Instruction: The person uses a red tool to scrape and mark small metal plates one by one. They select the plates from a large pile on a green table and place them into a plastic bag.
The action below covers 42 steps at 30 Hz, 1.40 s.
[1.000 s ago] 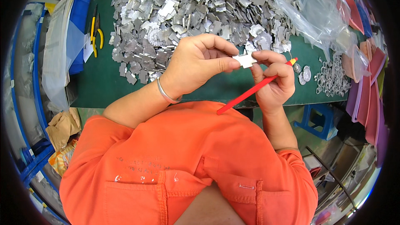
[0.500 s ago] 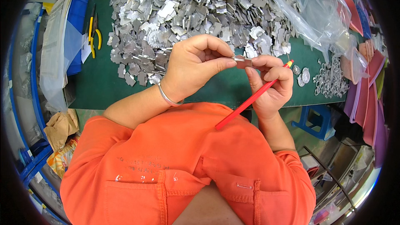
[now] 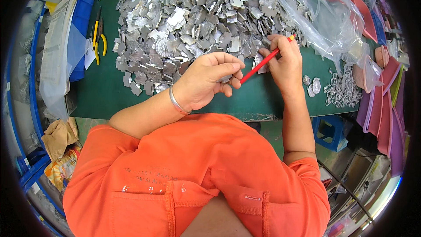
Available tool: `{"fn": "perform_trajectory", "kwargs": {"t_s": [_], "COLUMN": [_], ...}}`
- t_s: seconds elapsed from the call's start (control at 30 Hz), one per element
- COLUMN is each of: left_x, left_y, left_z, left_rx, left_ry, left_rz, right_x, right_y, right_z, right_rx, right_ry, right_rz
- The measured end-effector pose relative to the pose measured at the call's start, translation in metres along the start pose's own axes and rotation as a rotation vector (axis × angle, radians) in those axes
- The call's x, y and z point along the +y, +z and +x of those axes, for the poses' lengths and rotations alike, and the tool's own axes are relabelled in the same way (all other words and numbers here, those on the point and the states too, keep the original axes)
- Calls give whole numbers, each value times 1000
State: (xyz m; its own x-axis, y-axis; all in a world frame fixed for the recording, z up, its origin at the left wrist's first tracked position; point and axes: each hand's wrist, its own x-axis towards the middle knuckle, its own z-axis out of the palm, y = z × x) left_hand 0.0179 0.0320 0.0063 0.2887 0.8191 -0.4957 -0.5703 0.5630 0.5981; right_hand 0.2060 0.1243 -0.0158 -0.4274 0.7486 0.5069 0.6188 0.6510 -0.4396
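Left hand (image 3: 206, 81) curled narrow, pinching what looks like one small silver plate (image 3: 226, 79) clear of the heap (image 3: 193, 22) for handling, while right hand (image 3: 285, 61), closed round a red pencil (image 3: 263, 62), reaches the heap's near edge, bare green mat (image 3: 109, 96) leaving room toward the table's front rim.

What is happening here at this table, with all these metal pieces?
A person in an orange shirt sits at a green table covered by a big heap of small silvery metal pieces. The left hand pinches one small piece. The right hand holds a red stick and reaches to the heap's edge.
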Motion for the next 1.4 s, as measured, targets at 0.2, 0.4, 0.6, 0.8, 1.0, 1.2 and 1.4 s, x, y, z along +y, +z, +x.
{"fn": "perform_trajectory", "kwargs": {"t_s": [0.2, 0.4, 0.6, 0.8, 1.0, 1.2, 1.4], "left_x": [-1, 0, -3, -3, -1, 0, -2], "left_y": [-1, 6, 4, 2, 1, -3, -2], "left_z": [-1, -2, -5, -5, -7, -7, -11], "left_rx": [8, -35, 3, -20, 45, 104, 100], "left_ry": [106, 214, 370, 435, 475, 779, 826], "left_rz": [83, 161, 261, 326, 394, 687, 746], "right_x": [-16, -49, -56, -57, -60, -60, -64], "right_y": [-7, -3, -4, -7, -9, 2, -7], "right_z": [-4, -22, -25, -27, -30, -35, -25], "right_rx": [109, 68, 147, 172, 138, -28, -90], "right_ry": [433, 320, 175, 108, 153, 339, 727], "right_rz": [698, 1120, 982, 914, 948, 1040, 1371]}}
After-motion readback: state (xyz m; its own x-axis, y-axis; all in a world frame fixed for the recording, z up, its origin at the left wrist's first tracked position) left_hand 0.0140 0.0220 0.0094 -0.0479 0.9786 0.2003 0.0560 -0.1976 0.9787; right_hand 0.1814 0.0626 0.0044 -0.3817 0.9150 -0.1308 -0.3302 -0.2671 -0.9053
